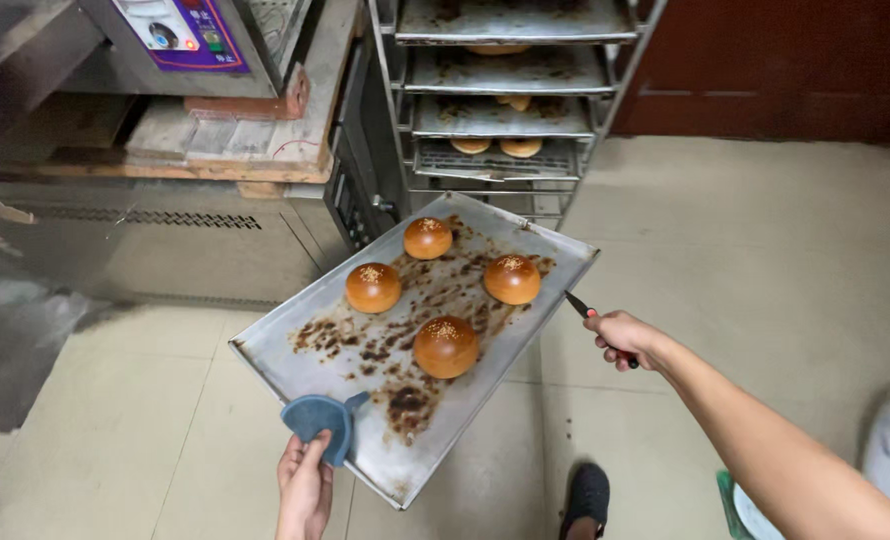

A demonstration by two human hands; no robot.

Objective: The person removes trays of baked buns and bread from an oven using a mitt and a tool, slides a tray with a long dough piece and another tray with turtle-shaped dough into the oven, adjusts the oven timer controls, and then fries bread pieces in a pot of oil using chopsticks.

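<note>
A stained baking tray (295, 350) carrying four browned buns is held out over the tiled floor (765, 260) by two hands.

The tray is gripped at its near edge, at about 6 o'clock, by the left hand (305, 490), whose grip is closed on the rim through a blue silicone mitt (320, 420). The right hand (625, 337) is found at 3 o'clock, just beside the tray's right edge, with its grip shut around a small dark-bladed knife (578, 305) whose tip is pointed towards the rim; whether tip and rim touch cannot be told. The sesame-topped buns (446, 346) are spread over the middle and far half of the tray, well apart from one another. At 12 o'clock a metal rack (505, 95) of trays is seen.
</note>
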